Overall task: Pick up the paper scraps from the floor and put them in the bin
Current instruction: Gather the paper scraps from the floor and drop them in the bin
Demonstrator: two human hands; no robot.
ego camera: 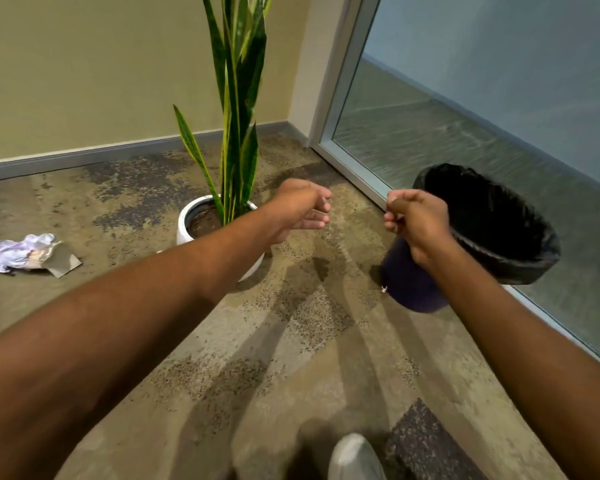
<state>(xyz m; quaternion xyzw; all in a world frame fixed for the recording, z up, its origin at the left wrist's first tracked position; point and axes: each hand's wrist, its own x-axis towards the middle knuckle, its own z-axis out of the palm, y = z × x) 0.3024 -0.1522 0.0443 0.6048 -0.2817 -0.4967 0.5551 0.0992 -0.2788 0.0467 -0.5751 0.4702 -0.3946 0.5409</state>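
Head view, and it's the only one I've got. Both arms are out in front of me, over the floor, hands near each other, not touching.

The bin stands on my right, close against the glass wall, its black liner folded over the rim and the mouth wide open, so dropping things in should be easy.

The crumpled paper lies well off to my left on the floor, a flat scrap of card touching it. Neither has been picked up yet, so I judge the job is at its start, or I'm between trips. A potted plant in a white pot stands between the paper and the bin; I'd have to reach around it.

My left hand hangs loosely curled in front of the pot, thumb near the fingers, nothing showing in it.

My right hand is balled into a fist just beside the bin's near rim; no paper shows in it, though the curled fingers could hide a small bit.

My pale shoe points toward the bin.
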